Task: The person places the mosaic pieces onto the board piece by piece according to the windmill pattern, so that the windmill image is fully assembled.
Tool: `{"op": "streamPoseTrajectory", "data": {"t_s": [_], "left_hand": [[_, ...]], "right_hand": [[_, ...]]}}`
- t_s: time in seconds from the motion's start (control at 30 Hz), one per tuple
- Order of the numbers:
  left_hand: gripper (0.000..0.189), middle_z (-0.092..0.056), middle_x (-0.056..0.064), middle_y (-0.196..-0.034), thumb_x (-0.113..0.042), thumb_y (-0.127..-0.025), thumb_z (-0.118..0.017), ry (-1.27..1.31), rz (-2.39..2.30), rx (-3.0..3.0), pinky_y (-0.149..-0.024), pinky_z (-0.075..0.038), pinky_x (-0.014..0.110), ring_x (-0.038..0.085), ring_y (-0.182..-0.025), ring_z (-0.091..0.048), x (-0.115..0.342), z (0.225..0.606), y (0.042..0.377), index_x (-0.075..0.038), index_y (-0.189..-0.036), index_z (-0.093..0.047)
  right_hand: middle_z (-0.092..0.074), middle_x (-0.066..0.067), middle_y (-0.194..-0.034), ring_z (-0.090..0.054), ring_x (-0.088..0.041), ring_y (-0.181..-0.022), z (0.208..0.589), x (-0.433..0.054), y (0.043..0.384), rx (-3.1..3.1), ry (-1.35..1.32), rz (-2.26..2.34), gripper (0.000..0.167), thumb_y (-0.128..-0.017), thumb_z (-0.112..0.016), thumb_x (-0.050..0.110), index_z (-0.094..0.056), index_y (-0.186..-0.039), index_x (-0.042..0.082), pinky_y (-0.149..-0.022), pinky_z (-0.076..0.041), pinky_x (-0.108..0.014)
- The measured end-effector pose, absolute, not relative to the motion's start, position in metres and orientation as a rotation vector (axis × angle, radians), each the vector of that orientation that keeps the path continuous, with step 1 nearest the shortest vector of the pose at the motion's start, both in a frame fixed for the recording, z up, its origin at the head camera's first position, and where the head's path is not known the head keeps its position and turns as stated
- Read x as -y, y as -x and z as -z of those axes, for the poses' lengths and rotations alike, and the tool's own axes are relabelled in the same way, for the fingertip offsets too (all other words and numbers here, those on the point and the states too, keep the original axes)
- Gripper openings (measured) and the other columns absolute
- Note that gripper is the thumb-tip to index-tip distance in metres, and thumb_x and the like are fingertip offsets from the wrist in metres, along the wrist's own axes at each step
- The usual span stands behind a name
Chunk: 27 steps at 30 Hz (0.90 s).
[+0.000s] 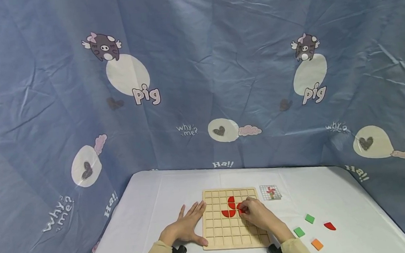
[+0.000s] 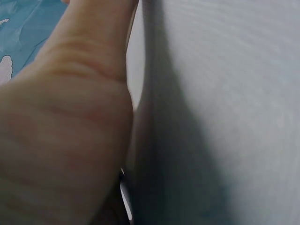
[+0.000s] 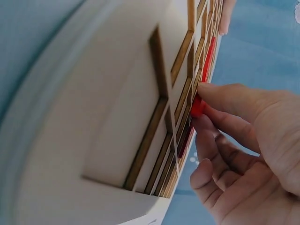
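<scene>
A wooden grid board (image 1: pixel 223 237) lies on the white table, with several red quarter-circle pieces (image 1: pixel 231 205) set in its squares near the middle. My right hand (image 1: pixel 256 214) pinches a red piece (image 3: pixel 198 107) between thumb and fingertips at the board's surface, right beside the others; the fingers partly cover its shape. Along the board's left edge rests my left hand (image 1: pixel 187 226), fingers spread and straight, thumb by the lower left corner. The left wrist view holds mostly the wrist (image 2: pixel 70 117) and white cloth.
A picture card (image 1: pixel 270 192) with a red, green and orange pattern on a grid lies beyond the board's right corner. To the right are two green squares (image 1: pixel 309 218), an orange square (image 1: pixel 317 244) and a red quarter piece (image 1: pixel 329 226). A blue curtain (image 1: pixel 191 83) hangs behind.
</scene>
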<state>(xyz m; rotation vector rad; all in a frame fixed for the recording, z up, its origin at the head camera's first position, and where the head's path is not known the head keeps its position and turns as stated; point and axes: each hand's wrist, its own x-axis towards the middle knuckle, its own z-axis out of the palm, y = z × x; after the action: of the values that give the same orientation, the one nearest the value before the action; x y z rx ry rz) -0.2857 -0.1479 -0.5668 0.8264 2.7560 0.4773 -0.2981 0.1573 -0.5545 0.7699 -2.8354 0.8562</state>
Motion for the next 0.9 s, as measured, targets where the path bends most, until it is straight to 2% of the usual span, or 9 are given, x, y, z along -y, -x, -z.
{"op": "streamPoseTrajectory", "data": {"t_s": [0.47, 0.9], "left_hand": [[0.13, -0.006, 0.009, -0.164, -0.07, -0.062, -0.073, -0.835, -0.486, -2.749, -0.116, 0.004, 0.065, 0.032, -0.151, -0.006, 0.1487, 0.5684, 0.2871, -0.008, -0.156, -0.008], [0.13, -0.006, 0.009, -0.164, -0.07, -0.062, -0.073, -0.843, -0.481, -2.753, -0.116, 0.003, 0.066, 0.032, -0.151, -0.006, 0.1483, 0.5679, 0.2864, -0.008, -0.156, -0.008]], "right_hand": [[-0.06, 0.002, -0.081, -0.054, -0.001, -0.07, 0.5565, -0.157, 0.2993, 2.812, -0.802, -0.81, 0.011, -0.081, -0.075, 0.004, -0.073, -0.092, 0.005, -0.058, -0.05, -0.017], [-0.064, 0.001, -0.082, -0.058, -0.004, -0.072, 0.5579, -0.1568, 0.2975, 2.794, -0.806, -0.814, 0.009, -0.081, -0.075, 0.003, -0.073, -0.09, 0.004, -0.059, -0.052, -0.017]]}}
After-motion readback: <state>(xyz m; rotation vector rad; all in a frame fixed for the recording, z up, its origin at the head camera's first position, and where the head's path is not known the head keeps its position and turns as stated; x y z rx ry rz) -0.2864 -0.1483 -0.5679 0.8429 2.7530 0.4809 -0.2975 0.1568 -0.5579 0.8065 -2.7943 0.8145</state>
